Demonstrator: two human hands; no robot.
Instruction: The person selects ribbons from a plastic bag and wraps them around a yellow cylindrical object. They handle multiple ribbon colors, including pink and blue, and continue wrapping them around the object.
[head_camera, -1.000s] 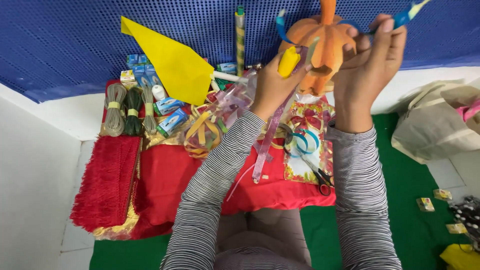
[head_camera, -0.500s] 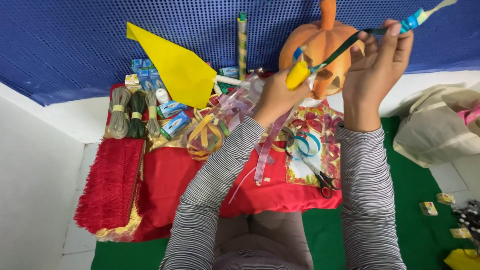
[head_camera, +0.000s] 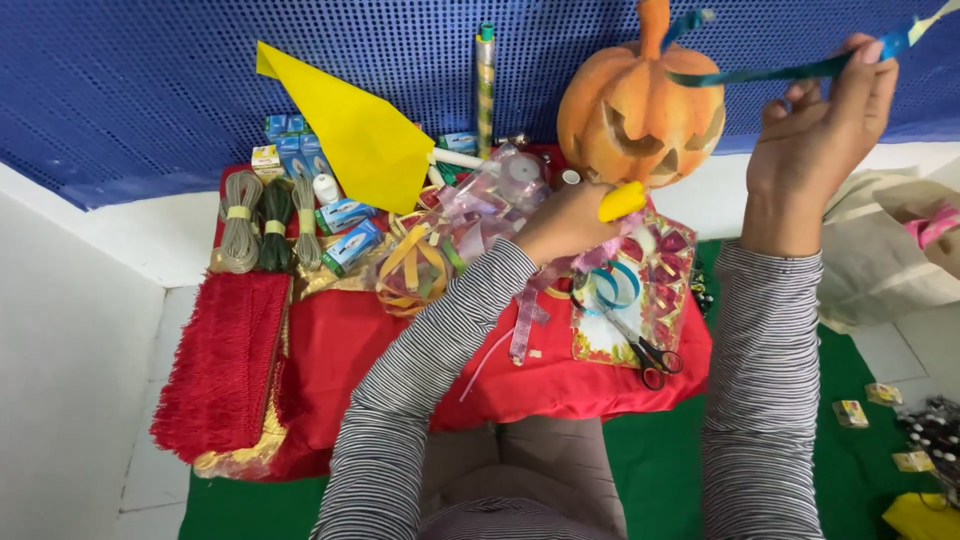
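Your right hand (head_camera: 815, 150) has lifted up and to the right since a moment ago, pinching a teal ribbon (head_camera: 770, 70) now stretched taut across the top of the orange pumpkin (head_camera: 640, 110). Your left hand (head_camera: 570, 220) has dropped below the pumpkin, closed around a small yellow object (head_camera: 622, 201), above the red cloth (head_camera: 350, 340).

Teal ribbon (head_camera: 770, 72) taut across upright orange pumpkin (head_camera: 640, 110).
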